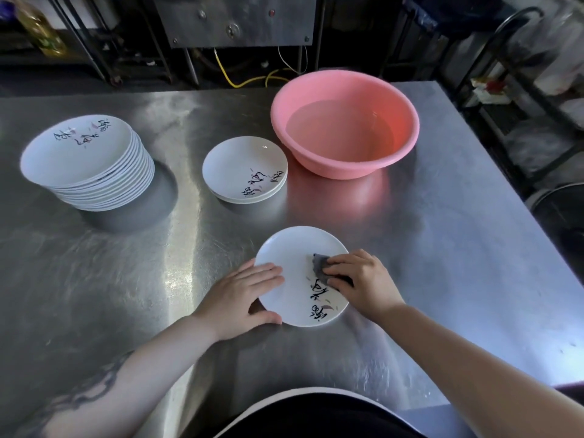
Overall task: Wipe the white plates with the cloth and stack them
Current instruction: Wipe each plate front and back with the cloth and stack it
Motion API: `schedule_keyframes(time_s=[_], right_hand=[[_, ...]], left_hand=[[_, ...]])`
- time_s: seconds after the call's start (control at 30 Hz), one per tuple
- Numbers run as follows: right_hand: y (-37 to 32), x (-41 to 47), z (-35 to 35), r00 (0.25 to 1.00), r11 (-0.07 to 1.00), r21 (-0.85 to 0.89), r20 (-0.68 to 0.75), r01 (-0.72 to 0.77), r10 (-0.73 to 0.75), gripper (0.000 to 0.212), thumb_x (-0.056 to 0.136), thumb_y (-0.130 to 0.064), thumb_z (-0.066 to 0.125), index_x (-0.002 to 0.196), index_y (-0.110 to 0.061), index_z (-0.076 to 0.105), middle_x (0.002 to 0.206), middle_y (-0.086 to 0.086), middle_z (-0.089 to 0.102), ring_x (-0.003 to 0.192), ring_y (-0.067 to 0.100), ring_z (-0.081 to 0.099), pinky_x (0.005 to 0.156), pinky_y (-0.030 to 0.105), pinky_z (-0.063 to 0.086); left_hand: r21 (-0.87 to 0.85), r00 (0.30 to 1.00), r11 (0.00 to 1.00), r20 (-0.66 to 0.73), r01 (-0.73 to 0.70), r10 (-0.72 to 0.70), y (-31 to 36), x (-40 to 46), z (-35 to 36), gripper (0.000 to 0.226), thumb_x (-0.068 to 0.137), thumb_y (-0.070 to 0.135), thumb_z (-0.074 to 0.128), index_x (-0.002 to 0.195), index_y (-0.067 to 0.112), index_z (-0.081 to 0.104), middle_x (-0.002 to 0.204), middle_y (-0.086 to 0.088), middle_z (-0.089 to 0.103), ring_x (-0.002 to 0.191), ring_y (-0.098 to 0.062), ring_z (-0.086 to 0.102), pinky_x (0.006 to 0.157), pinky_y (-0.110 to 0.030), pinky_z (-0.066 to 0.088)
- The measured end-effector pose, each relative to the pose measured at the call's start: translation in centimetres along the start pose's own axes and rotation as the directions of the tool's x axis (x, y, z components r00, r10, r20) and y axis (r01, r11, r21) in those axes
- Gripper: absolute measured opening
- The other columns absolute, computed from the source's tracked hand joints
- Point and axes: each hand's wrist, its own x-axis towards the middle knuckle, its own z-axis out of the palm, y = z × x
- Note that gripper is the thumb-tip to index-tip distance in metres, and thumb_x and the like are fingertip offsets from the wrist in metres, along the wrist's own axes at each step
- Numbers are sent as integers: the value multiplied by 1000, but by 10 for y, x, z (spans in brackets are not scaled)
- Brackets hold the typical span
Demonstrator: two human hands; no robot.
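Wiping step under way. The right hand [360, 281] is pressing a dark grey cloth [320, 267] onto the face of a white plate [294, 279], fingers curled over the cloth and clamping it flat against the plate. The left hand [243, 295] is steadying the same plate: fingers are lying straight across its left rim, thumb hooking the near edge. The plate is sitting flat on the steel desk [442, 248], directly between the two hands.

Beyond the left hand's fingertips, a short stack of plates [245, 169] is sitting, likely the wiped ones. Farther out to the left of that hand, a tall stack [85, 162] is standing, probably waiting. Beyond the right hand, a pink basin [344, 121] is holding water.

Judgement on doing it well: the cloth is covering only the right part of the plate, so the strokes should be sweeping across to the left and round the rim. The left hand should be turning the plate, not lifting it. Risk: a wet plate sliding on the smooth steel.
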Motion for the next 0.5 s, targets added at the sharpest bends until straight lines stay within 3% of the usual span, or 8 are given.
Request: schedule_keyframes(time_s=[0.13,0.23,0.37,0.43,0.5], right_hand=[[-15,-20,10,997,999,2,-76,34,-33,21,65,-8,86,83,-17,80,93,-5,74,79,27,66,69,39,53],[-19,-27,12,994,994,28,-37,104,-103,21,65,-9,87,81,-20,79,95,-7,74,82,24,67,64,39,52],[-4,-15,1,992,992,65,63,108,-112,17,71,-10,83,85,-18,79,100,-5,74,91,24,66,71,43,51],[0,-10,-2,985,990,79,115,117,-125,16,73,-10,81,87,-17,79,102,-4,73,93,24,66,74,43,51],[2,-5,-2,981,989,81,141,123,-133,15,74,-10,80,88,-17,79,104,-4,73,95,24,65,76,42,50]], left_hand=[[17,984,996,-154,89,-85,19,-9,18,71,80,66,54,125,13,69,137,0,61,131,-16,54,115,-35,27],[-7,951,983,-252,184,-180,40,-12,33,68,76,65,58,113,10,75,127,-2,67,121,-17,60,108,-41,38],[-86,972,990,-196,112,-127,32,-11,24,71,72,66,65,121,15,71,132,4,64,123,-11,54,106,-41,46],[-76,996,996,-79,38,-44,15,-6,12,79,75,66,67,139,20,57,150,8,46,141,-8,37,116,-35,36],[-31,998,999,58,28,-26,1,3,3,88,79,69,62,152,26,36,160,14,20,150,-3,10,123,-24,8]])
